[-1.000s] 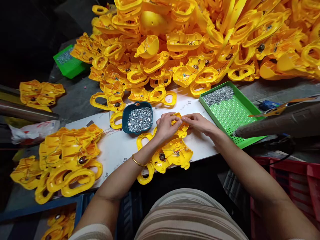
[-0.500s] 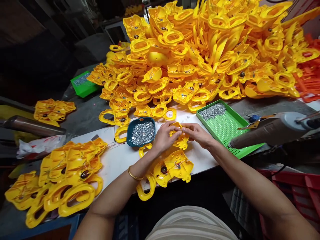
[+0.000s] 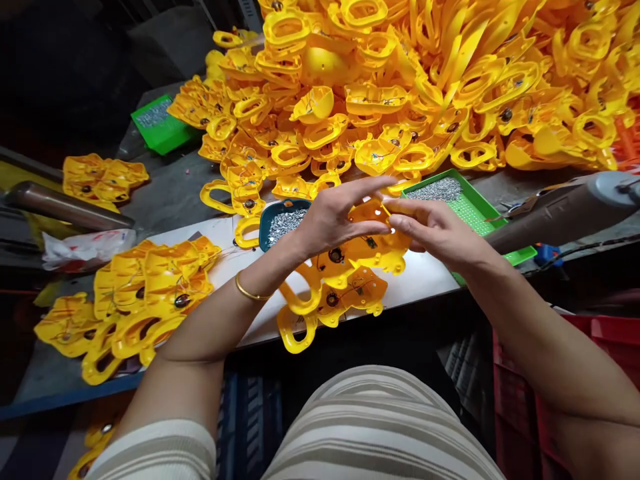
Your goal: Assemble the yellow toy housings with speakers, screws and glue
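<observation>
My left hand (image 3: 336,219) and my right hand (image 3: 434,230) together hold a yellow plastic shell (image 3: 360,257) lifted above the white board (image 3: 220,267). The shell has a handle loop hanging down at its left end and a small round black part inside. Left thumb and fingers pinch its top edge, with the index finger stretched out; the right fingers grip its right end. A second yellow shell (image 3: 345,300) lies on the board just under it. A teal dish of small silver screws (image 3: 280,223) sits behind my left hand.
A huge heap of yellow shells (image 3: 400,87) fills the back. A green perforated tray with screws (image 3: 460,200) is at right, beside a grey tool (image 3: 565,210). More yellow shells (image 3: 145,300) lie at left. A red crate (image 3: 610,347) stands low right.
Both hands have lifted the yellow shell off the board and tilted it up; before, they worked on it while it lay flat. The camera view has shifted.
</observation>
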`<control>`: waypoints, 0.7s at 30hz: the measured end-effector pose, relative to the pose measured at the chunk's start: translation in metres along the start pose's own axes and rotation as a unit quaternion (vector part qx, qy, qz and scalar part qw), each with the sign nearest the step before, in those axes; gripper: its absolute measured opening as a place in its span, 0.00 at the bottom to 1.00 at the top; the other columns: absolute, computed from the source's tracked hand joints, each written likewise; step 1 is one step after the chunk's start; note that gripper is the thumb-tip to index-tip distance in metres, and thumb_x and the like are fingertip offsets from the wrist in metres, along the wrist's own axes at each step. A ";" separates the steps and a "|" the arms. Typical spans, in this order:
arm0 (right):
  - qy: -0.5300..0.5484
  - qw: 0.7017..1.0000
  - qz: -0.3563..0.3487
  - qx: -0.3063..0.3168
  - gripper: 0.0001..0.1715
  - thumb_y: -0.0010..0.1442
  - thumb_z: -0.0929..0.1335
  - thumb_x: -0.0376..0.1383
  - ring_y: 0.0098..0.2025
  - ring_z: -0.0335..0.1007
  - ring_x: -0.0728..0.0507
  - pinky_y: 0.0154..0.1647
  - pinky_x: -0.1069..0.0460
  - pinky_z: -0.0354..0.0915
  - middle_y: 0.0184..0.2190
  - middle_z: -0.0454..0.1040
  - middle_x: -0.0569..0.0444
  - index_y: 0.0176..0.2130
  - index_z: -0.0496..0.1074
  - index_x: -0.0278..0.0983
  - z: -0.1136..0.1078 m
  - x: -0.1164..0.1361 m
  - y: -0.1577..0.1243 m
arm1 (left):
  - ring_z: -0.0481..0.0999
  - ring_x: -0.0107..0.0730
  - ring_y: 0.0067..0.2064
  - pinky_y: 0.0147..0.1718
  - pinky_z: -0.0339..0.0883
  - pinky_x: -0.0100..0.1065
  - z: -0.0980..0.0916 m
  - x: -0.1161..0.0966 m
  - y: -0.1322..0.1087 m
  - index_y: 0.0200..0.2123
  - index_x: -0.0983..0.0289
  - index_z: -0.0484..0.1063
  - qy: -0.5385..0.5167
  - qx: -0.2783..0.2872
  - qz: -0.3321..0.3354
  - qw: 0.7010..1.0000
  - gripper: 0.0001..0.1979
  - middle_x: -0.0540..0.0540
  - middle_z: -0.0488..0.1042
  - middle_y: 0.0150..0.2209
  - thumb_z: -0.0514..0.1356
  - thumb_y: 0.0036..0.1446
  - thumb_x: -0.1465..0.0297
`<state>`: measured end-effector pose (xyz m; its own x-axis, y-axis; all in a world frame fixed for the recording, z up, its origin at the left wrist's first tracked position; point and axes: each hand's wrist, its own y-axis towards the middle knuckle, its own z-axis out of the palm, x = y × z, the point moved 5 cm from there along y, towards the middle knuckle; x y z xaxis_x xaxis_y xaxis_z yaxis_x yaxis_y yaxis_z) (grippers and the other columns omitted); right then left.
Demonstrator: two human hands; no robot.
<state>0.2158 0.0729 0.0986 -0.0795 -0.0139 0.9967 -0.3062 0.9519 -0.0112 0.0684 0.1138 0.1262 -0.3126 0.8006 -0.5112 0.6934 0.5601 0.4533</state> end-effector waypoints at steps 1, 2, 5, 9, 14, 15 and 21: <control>0.014 1.000 0.016 0.007 0.29 0.55 0.71 0.53 0.29 0.64 0.51 0.23 0.58 0.57 0.33 0.72 0.52 0.47 0.75 0.34 0.005 -0.001 -0.006 | 0.77 0.32 0.45 0.44 0.69 0.31 -0.002 -0.009 -0.004 0.48 0.63 0.71 0.025 0.020 0.010 0.999 0.21 0.57 0.77 0.45 0.63 0.57 0.56; 0.031 0.999 0.029 0.017 0.29 0.56 0.71 0.52 0.28 0.63 0.51 0.23 0.58 0.57 0.32 0.72 0.53 0.48 0.75 0.34 0.010 -0.003 -0.012 | 0.78 0.32 0.44 0.44 0.69 0.31 -0.004 -0.016 -0.009 0.46 0.63 0.72 0.048 0.031 0.016 0.998 0.19 0.56 0.78 0.43 0.63 0.58 0.57; 0.088 0.994 0.047 0.046 0.27 0.57 0.71 0.49 0.30 0.66 0.50 0.26 0.58 0.61 0.31 0.73 0.53 0.49 0.75 0.34 0.031 -0.017 -0.029 | 0.79 0.31 0.40 0.38 0.69 0.29 -0.001 -0.032 -0.035 0.42 0.64 0.72 0.075 0.032 0.013 0.997 0.14 0.55 0.79 0.39 0.60 0.61 0.59; 0.149 0.983 0.082 0.066 0.26 0.57 0.71 0.49 0.36 0.69 0.47 0.30 0.57 0.64 0.35 0.75 0.51 0.49 0.75 0.35 0.054 -0.048 -0.043 | 0.79 0.30 0.40 0.38 0.70 0.27 0.022 -0.032 -0.076 0.42 0.64 0.72 0.043 0.029 -0.033 0.998 0.12 0.55 0.79 0.39 0.59 0.62 0.61; 0.110 0.976 0.152 0.109 0.34 0.57 0.69 0.54 0.23 0.58 0.53 0.19 0.58 0.55 0.28 0.71 0.55 0.52 0.72 0.33 0.063 -0.076 -0.046 | 0.79 0.33 0.42 0.40 0.71 0.31 0.044 -0.016 -0.096 0.43 0.62 0.73 0.042 0.055 -0.132 0.989 0.15 0.55 0.79 0.42 0.61 0.60 0.58; 0.095 0.975 0.160 0.121 0.35 0.57 0.68 0.55 0.21 0.57 0.53 0.17 0.58 0.55 0.26 0.69 0.56 0.53 0.71 0.33 0.062 -0.078 -0.046 | 0.78 0.36 0.44 0.42 0.71 0.33 0.044 -0.012 -0.098 0.45 0.61 0.72 0.043 0.063 -0.146 0.986 0.17 0.55 0.78 0.44 0.62 0.58 0.57; -0.010 0.979 0.167 0.113 0.38 0.59 0.65 0.56 0.23 0.60 0.51 0.19 0.56 0.60 0.31 0.70 0.52 0.59 0.66 0.35 0.046 -0.081 -0.045 | 0.66 0.50 0.60 0.57 0.61 0.47 0.026 0.013 -0.141 0.62 0.60 0.61 0.010 0.169 -0.281 0.945 0.45 0.63 0.66 0.61 0.68 0.44 0.48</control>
<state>0.1920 0.0172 0.0151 -0.2284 0.2780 0.9330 -0.4619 0.8127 -0.3552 -0.0169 0.0402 0.0368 -0.7027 0.4029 -0.5864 0.5812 0.8004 -0.1465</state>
